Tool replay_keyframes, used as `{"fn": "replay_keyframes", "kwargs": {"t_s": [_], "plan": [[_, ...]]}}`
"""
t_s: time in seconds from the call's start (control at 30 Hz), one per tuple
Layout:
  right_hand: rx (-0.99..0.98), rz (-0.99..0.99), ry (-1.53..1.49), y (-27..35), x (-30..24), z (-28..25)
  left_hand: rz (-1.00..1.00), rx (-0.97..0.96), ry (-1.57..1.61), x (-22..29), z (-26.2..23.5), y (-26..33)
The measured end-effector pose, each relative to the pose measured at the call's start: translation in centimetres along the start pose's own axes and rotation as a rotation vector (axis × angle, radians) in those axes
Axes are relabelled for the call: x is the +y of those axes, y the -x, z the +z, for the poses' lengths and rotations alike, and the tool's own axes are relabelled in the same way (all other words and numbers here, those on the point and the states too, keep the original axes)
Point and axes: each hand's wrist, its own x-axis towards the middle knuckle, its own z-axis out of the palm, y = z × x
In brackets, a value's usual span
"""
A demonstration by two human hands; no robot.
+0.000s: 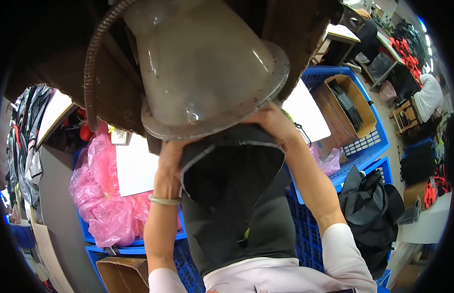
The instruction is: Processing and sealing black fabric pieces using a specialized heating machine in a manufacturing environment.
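A black fabric piece [227,171] with a thin grey edge line is spread between my two hands, above my lap. My left hand [171,152], slightly blurred, grips its left side; a pale bangle circles that wrist. On the right side, my right hand [270,123] is closed at the fabric's upper edge. The fingertips of both hands are hidden behind the rim of a large translucent bell-shaped cover [207,73]. The fabric's far edge also passes out of sight beneath that cover.
A ribbed hose [91,63] hangs left of the cover. Blue crates flank me: pink plastic bags [105,195] fill the left one, and a cardboard box [354,105] sits in the right one [368,146]. Black fabric pieces [368,210] are heaped at the near right. White boards [134,166] lie on both sides.
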Motion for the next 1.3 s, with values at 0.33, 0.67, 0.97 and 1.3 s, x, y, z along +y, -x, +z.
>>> {"fn": "replay_keyframes", "kwargs": {"t_s": [0.33, 0.67, 0.97, 1.3], "plan": [[0.897, -0.331, 0.926, 31.5, -10.1, -7.5, 0.368, -0.162, -0.416, -1.9, -0.9, 9.6], [0.504, 0.162, -0.183, 20.5, 12.9, -2.9, 0.997, -1.017, -0.682, -12.2, 5.4, 19.8], [0.484, 0.003, 0.632, 17.3, 18.5, -0.2, -0.357, -1.088, -0.276, -20.8, 1.8, 18.8], [0.395, 0.001, 1.122, 10.2, 25.9, 1.5, -0.740, -1.105, -0.052, -27.2, 1.1, 19.4]]}}
